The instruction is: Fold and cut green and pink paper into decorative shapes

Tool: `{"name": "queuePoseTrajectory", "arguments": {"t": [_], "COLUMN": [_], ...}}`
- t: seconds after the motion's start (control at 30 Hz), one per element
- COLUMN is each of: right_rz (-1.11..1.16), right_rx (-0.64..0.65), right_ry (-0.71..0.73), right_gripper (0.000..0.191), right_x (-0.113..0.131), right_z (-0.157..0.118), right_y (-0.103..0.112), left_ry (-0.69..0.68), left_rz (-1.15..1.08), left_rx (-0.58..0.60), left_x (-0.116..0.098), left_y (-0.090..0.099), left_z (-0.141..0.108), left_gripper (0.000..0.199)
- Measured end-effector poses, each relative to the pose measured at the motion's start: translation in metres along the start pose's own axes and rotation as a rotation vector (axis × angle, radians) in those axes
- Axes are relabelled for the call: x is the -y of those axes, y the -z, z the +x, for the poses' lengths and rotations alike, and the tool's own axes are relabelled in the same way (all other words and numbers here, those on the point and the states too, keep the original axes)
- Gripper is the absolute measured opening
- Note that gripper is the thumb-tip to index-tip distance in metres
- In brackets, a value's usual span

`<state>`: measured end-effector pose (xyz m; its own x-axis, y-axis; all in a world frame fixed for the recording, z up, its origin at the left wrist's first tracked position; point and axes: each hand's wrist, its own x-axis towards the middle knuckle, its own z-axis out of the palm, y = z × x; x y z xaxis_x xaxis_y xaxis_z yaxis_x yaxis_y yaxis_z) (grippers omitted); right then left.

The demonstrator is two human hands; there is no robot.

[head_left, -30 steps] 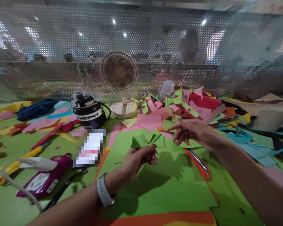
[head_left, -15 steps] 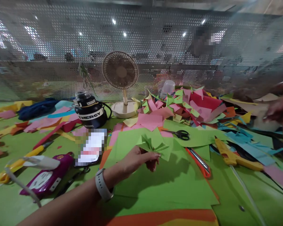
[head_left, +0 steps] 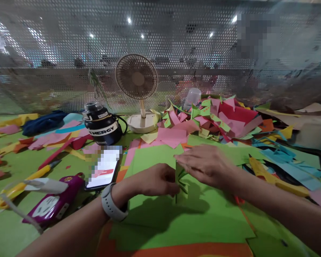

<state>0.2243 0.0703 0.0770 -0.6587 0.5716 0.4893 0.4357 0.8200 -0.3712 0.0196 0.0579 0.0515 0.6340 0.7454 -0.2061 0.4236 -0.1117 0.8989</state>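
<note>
A folded green paper piece (head_left: 181, 180) stands between my two hands, above a stack of green sheets (head_left: 203, 225). My left hand (head_left: 160, 180), with a pale watch (head_left: 112, 203) at the wrist, pinches its left side with curled fingers. On the right side, my right hand (head_left: 207, 166) lies against the upper part of the piece, fingers stretched out and close together. Part of the folds is hidden behind the fingers.
A phone (head_left: 104, 167), a purple device (head_left: 55, 198) and a black bottle (head_left: 103, 126) stand left. Behind are a fan (head_left: 136, 76) and a heap of paper pieces (head_left: 214, 117). A yellow glue gun (head_left: 278, 178) lies right.
My right hand has come in from the far right to the green paper piece. The piece, spread out before, is now upright and seen narrow. My left hand still holds it.
</note>
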Motion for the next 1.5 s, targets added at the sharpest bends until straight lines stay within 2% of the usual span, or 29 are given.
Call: {"name": "queuePoseTrajectory", "arguments": {"t": [0.1, 0.2, 0.3, 0.5, 0.57, 0.6, 0.67, 0.77, 0.83, 0.9, 1.0, 1.07, 1.13, 1.23, 1.33, 1.5], "right_rz": [-0.104, -0.118, -0.113, -0.065, -0.044, -0.030, 0.018, 0.167, 0.296, 0.377, 0.288, 0.166, 0.068, 0.004, 0.035, 0.062], "right_rx": [-0.098, -0.175, -0.202, -0.252, -0.278, -0.278, -0.238, -0.044, 0.069, 0.092, 0.016, -0.001, 0.041, 0.162, 0.237, 0.358], "right_ry": [-0.039, -0.112, -0.160, -0.225, -0.231, -0.234, -0.215, -0.069, 0.013, -0.005, -0.041, 0.051, 0.180, 0.301, 0.381, 0.452], "right_gripper": [0.027, 0.028, 0.028, 0.026, 0.024, 0.024, 0.025, 0.033, 0.043, 0.051, 0.036, 0.034, 0.038, 0.048, 0.052, 0.036], "right_x": [-0.010, -0.018, -0.023, -0.029, -0.030, -0.029, -0.028, -0.025, -0.023, -0.024, -0.024, -0.022, -0.018, -0.011, -0.004, 0.009], "right_z": [-0.003, -0.006, -0.009, -0.013, -0.014, -0.015, -0.016, -0.020, -0.022, -0.021, -0.016, -0.010, -0.004, 0.005, 0.011, 0.019], "right_y": [-0.007, -0.013, -0.017, -0.020, -0.019, -0.018, -0.013, -0.003, 0.003, 0.005, 0.000, -0.006, -0.013, -0.019, -0.022, -0.019], "left_ry": [-0.057, -0.059, -0.031, 0.070, 0.052, 0.031, -0.018, -0.103, -0.164, -0.226, -0.305, -0.352, -0.382, -0.399, -0.435, -0.560], "left_rz": [-0.214, -0.404, -0.425, -0.353, -0.292, -0.264, -0.200, -0.117, -0.097, -0.111, -0.207, -0.262, -0.271, -0.279, -0.293, -0.111], "left_rx": [-0.251, -0.373, -0.361, -0.219, -0.227, -0.267, -0.403, -0.610, -0.665, -0.664, -0.568, -0.487, -0.438, -0.388, -0.354, -0.408], "left_x": [-0.001, 0.001, 0.007, 0.027, 0.034, 0.037, 0.040, 0.040, 0.038, 0.036, 0.036, 0.036, 0.036, 0.036, 0.039, 0.044], "left_y": [0.005, 0.007, 0.007, 0.010, 0.012, 0.014, 0.018, 0.024, 0.025, 0.024, 0.017, 0.012, 0.008, 0.006, 0.007, 0.005], "left_z": [-0.001, 0.001, 0.002, -0.001, -0.001, -0.001, 0.000, 0.000, -0.001, -0.002, -0.004, -0.005, -0.006, -0.006, -0.006, -0.004], "left_gripper": [0.010, 0.009, 0.011, 0.010, 0.011, 0.011, 0.011, 0.014, 0.018, 0.026, 0.057, 0.079, 0.091, 0.098, 0.097, 0.095]}}
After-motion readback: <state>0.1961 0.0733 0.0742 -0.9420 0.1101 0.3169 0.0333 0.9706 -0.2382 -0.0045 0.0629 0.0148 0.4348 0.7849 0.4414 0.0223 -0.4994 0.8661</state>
